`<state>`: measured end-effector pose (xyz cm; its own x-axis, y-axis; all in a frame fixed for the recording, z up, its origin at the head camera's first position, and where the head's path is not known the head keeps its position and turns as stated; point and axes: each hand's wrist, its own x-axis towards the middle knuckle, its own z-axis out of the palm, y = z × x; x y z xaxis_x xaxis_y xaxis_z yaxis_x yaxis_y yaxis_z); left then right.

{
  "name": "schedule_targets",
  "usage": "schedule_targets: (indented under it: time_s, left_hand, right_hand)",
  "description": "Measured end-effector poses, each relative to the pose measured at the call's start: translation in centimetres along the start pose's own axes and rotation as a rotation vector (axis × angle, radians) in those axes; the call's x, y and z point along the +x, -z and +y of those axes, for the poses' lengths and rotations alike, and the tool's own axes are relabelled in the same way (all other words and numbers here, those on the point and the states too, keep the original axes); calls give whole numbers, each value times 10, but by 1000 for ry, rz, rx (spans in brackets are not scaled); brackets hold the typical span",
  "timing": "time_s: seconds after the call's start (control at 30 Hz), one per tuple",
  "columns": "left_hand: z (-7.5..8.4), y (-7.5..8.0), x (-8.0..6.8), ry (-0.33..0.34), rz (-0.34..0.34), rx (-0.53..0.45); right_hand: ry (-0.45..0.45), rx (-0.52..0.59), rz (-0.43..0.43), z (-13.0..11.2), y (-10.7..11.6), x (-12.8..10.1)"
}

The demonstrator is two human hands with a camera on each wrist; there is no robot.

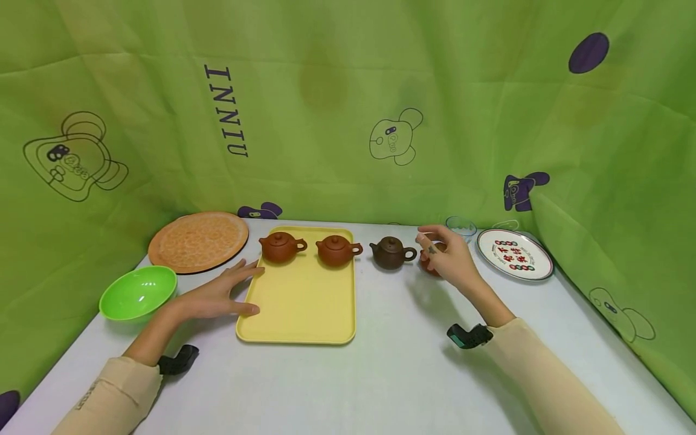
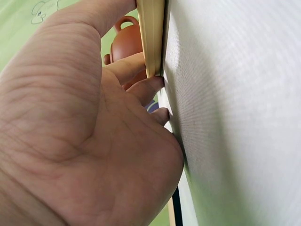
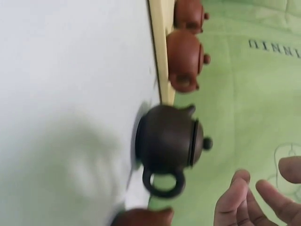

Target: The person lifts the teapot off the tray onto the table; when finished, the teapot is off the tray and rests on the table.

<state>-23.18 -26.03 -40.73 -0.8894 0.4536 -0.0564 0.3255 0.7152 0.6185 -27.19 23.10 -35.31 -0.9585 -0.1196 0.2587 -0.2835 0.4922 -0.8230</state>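
A yellow tray (image 1: 299, 308) lies mid-table with two reddish-brown teapots (image 1: 281, 246) (image 1: 338, 249) at its far end. My left hand (image 1: 241, 290) lies flat against the tray's left edge, fingers straight; the left wrist view shows the fingers (image 2: 146, 87) pressed on the tray rim (image 2: 151, 37). A dark brown teapot (image 1: 391, 252) stands on the table right of the tray. My right hand (image 1: 435, 248) hovers with loose fingers over another reddish teapot (image 1: 428, 267), which it partly hides. In the right wrist view the fingers (image 3: 244, 202) hold nothing beside the dark teapot (image 3: 167, 141).
A green bowl (image 1: 138, 292) sits at the left and a round orange plate (image 1: 198, 240) behind it. A printed white plate (image 1: 514, 254) and a clear glass (image 1: 461, 228) stand at the back right. Green cloth walls close in the table.
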Motion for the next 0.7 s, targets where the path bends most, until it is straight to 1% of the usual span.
schedule_targets:
  time_s: [0.1, 0.33, 0.5, 0.7]
  left_hand:
    - [-1, 0, 0, -3, 0, 0]
    - [-5, -1, 1, 14, -1, 6]
    - [-4, 0, 0, 6, -1, 11]
    - [-4, 0, 0, 13, -2, 8]
  right_hand:
    - [-3, 17, -23, -4, -13, 2]
    - [-14, 68, -92, -13, -39, 5]
    - [-7, 64, -136, -18, -55, 7]
    - [-27, 83, -202, -18, -72, 9]
